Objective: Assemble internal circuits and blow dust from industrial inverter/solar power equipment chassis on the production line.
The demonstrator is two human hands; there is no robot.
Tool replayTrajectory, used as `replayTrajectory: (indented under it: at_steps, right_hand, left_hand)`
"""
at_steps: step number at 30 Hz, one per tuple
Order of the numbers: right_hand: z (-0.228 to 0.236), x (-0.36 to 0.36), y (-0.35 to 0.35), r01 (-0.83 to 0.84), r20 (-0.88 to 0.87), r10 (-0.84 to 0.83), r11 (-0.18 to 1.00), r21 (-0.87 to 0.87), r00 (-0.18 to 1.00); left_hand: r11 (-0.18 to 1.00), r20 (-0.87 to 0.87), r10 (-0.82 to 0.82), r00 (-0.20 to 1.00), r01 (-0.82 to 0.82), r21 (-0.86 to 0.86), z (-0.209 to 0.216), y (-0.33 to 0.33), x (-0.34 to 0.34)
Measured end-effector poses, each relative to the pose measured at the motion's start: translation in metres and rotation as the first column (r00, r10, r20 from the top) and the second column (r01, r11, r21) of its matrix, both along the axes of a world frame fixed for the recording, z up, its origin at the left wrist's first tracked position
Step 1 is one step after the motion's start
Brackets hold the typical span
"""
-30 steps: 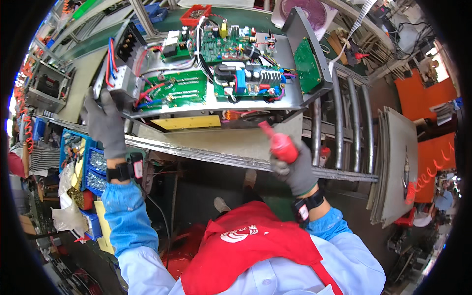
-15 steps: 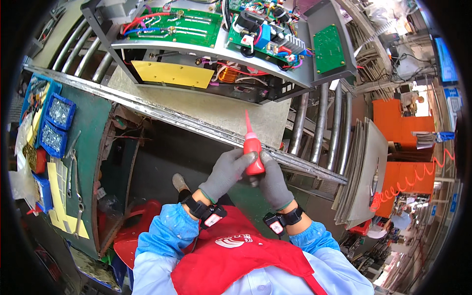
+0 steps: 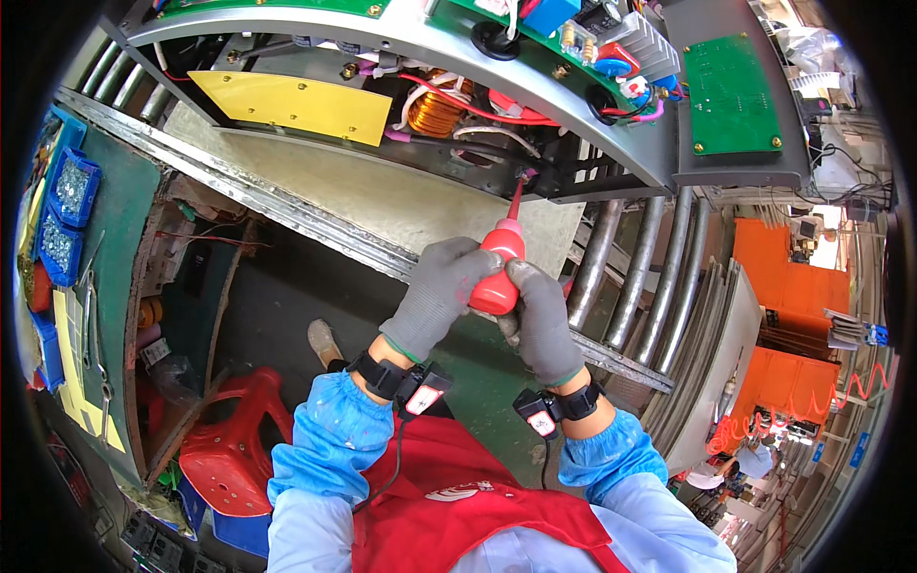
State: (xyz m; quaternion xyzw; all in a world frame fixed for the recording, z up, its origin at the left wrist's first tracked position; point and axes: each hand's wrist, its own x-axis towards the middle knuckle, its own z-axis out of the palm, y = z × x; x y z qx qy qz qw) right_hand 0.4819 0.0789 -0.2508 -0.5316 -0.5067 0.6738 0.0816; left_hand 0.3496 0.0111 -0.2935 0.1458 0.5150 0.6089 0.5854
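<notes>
Both gloved hands wrap a small red squeeze bottle (image 3: 500, 270) with a long thin nozzle. My left hand (image 3: 437, 291) grips its left side, and my right hand (image 3: 537, 320) holds its right side and base. The nozzle tip points up and touches a screw point on the front lower edge of an open metal electronics chassis (image 3: 497, 67). Inside the chassis I see a yellow plate (image 3: 277, 103), a copper coil (image 3: 435, 110), red and white wires, and green circuit boards (image 3: 731, 95) on top and at the right.
The chassis rests on a roller conveyor (image 3: 621, 277) with a steel rail. Blue bins of screws (image 3: 59, 220) and hand tools lie on the green bench at left. A red stool (image 3: 224, 458) stands below. Grey panels lean at right near orange partitions (image 3: 788, 277).
My left hand left the chassis's corner and joined my right hand on the red bottle. The view moved closer, and the nozzle rose to touch the chassis's front edge.
</notes>
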Motion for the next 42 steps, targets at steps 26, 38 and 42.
replayTrajectory:
  at_steps: [26, 38, 42]
  right_hand:
    - [-0.011, -0.030, 0.026, 0.059, -0.039, -0.059, 0.998, 0.011, 0.998]
    - [-0.019, -0.040, 0.040, 0.149, -0.061, -0.146, 0.987, 0.058, 0.987]
    - [-0.015, -0.036, 0.041, 0.131, -0.077, -0.137, 0.989, -0.073, 0.988]
  left_hand:
    - [0.995, 0.074, 0.075, 0.994, -0.079, 0.053, -0.004, 0.031, -0.022]
    - [0.994, -0.083, 0.079, 0.993, -0.073, 0.078, -0.018, 0.057, -0.030]
    - [0.996, 0.059, 0.080, 0.995, -0.082, 0.033, -0.011, 0.051, -0.028]
